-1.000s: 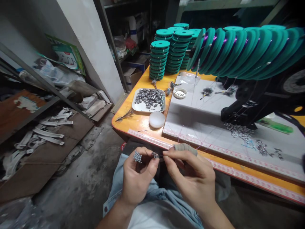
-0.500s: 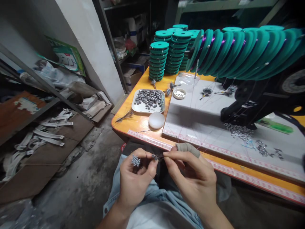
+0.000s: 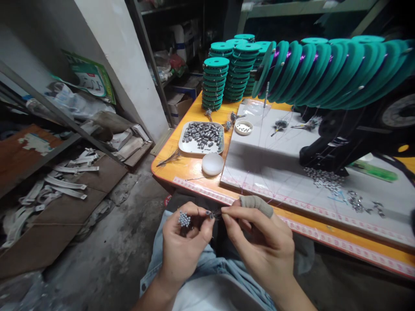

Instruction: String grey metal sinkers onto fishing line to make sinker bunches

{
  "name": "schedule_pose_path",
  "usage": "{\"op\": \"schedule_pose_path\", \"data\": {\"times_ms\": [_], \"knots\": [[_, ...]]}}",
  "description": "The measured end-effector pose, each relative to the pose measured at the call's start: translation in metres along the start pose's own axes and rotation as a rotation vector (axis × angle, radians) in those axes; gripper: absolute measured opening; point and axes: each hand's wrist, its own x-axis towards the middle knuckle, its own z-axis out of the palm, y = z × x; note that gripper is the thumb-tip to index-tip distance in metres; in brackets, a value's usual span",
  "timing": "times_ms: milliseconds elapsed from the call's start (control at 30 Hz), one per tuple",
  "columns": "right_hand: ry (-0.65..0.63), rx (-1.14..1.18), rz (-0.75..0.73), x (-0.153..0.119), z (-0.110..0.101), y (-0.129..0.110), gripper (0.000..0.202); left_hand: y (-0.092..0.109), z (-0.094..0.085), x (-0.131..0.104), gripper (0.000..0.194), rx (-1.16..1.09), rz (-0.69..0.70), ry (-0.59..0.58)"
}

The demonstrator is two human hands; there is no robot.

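My left hand [image 3: 186,242] is closed around a bundle of fine stems with small blue-grey bead-like tips [image 3: 184,219], which poke out above the curled fingers. Between its thumb and forefinger it pinches a small dark piece with rounded ends [image 3: 210,214]. My right hand [image 3: 259,235], with a beige wrap [image 3: 256,204] on one finger, closes thumb and forefinger on thin dark wires [image 3: 217,213] running from that piece. Both sets of fingertips are close together above my lap, in front of the table edge. The exact form of the tiny parts is too small to make out.
Dark cylindrical weights fill a white tray [image 3: 181,144]; a round white lid [image 3: 212,164] and a small dish [image 3: 244,127] are nearby. Teal line spools stand stacked [image 3: 215,82] and on a machine shaft [image 3: 324,73]. Metal bits [image 3: 324,179] lie on the board.
Hardly anything differs. Both hands keep the same pinch in the same place, and the view has shifted very slightly.
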Motion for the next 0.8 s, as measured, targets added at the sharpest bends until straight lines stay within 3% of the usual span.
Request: {"op": "schedule_pose_path", "data": {"times_ms": [200, 367, 533, 800], "knots": [[-0.016, -0.301, -0.302, -0.006, -0.001, 0.006, 0.034, 0.003, -0.001, 0.002, 0.009, 0.033, 0.034, -0.008], [-0.091, -0.333, -0.349, -0.005, -0.005, 0.008, 0.038, 0.004, -0.002, 0.003, 0.008, 0.096, 0.019, -0.024], [-0.109, -0.304, -0.315, -0.002, -0.005, 0.008, 0.036, 0.003, -0.007, 0.006, 0.004, 0.126, -0.074, -0.028], [-0.25, -0.148, -0.1, 0.003, -0.012, 0.0, 0.028, 0.004, -0.015, 0.011, 0.013, 0.115, -0.099, -0.11]]}}
